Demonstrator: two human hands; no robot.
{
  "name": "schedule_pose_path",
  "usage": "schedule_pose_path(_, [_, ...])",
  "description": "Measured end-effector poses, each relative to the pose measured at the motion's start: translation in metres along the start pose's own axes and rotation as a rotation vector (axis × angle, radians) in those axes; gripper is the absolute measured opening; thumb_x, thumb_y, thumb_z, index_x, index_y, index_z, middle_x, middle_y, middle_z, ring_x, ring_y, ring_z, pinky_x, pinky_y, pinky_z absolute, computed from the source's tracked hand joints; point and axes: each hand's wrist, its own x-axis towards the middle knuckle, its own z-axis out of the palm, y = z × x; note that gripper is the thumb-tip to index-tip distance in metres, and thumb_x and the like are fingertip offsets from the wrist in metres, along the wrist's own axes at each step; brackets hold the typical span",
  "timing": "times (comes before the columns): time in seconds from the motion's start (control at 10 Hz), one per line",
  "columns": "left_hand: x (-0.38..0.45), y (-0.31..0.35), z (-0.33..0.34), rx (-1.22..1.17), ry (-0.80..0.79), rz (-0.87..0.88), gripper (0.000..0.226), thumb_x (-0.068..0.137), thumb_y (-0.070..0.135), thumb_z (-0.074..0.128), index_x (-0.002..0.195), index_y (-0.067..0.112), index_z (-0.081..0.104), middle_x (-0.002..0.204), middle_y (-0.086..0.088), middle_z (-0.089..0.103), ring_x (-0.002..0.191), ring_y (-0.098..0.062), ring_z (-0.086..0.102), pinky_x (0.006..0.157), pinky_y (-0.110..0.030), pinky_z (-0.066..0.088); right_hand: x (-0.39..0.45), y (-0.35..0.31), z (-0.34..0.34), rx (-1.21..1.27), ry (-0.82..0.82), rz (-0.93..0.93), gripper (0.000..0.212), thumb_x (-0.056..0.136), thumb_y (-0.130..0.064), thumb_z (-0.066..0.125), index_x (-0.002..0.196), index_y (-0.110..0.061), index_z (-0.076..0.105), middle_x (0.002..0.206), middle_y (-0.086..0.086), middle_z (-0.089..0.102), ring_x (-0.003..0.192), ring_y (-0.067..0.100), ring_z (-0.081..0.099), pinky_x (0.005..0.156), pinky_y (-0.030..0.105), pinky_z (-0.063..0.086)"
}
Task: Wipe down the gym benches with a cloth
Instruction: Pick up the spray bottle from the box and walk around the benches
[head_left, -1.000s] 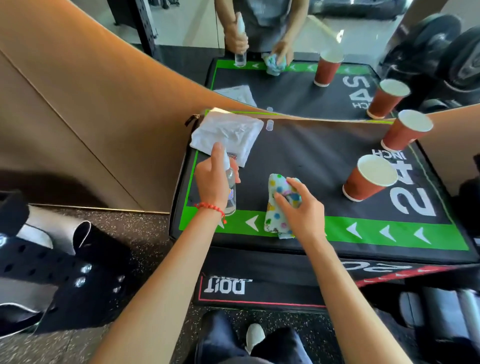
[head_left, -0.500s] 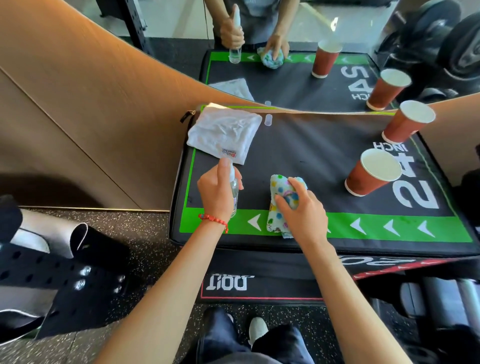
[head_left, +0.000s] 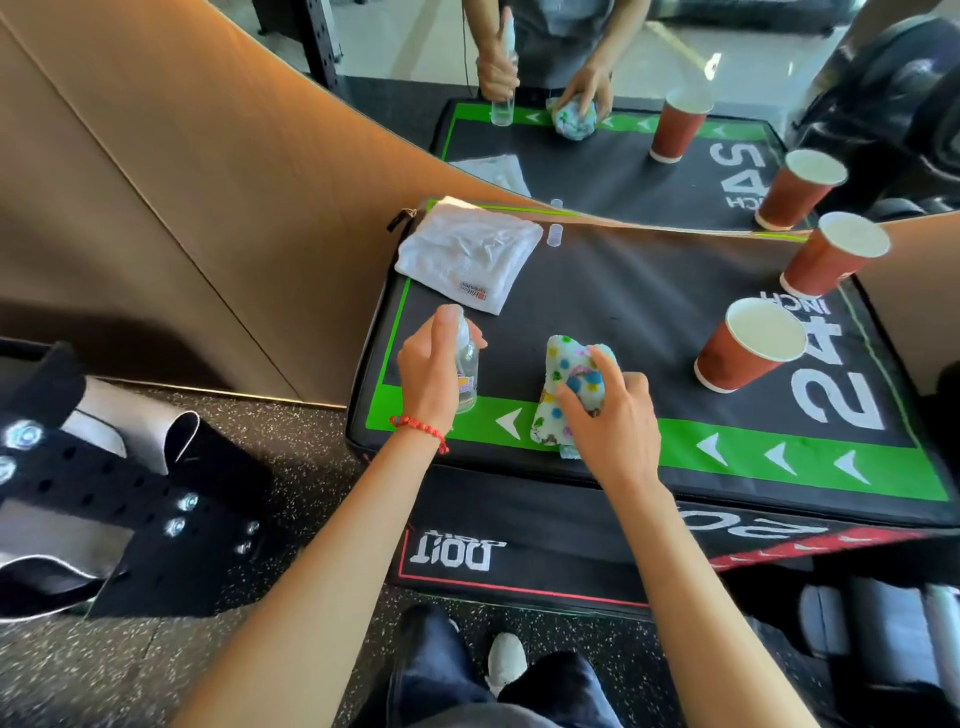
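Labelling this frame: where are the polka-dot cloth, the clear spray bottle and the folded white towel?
Polka-dot cloth (head_left: 563, 364), head view, upper folded part.
Clear spray bottle (head_left: 467, 376), head view, transparent body.
Folded white towel (head_left: 467, 254), head view, centre.

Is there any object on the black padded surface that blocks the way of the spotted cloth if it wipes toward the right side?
Yes. The spotted cloth, gripped by the right hand, has a red paper cup standing to its right on the black padded surface, and a second red paper cup farther back. The strip in between looks bare.

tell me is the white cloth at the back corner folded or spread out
Folded. The white cloth lies as a neat layered square on the black pad, its doubled edges visible, untouched by either hand.
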Motion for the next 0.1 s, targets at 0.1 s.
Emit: schedule_pose_path(0.1, [-0.0100,0.0042,-0.0048,-0.048,0.011,-0.022,0.058,0.069,0.063,0.037,0.081,0.013,0.062,0.082,-0.003,0.065,0.067,-0.009,0.055,0.054,-0.013,0.043,-0.0045,0.0071,-0.0031,-0.057,0.096,-0.125,0.054,0.081,-0.034,0.067,0.130,-0.022,0.049,0.115,0.014,0.048,0.100,0.033,0.049,0.079,0.040,0.042])
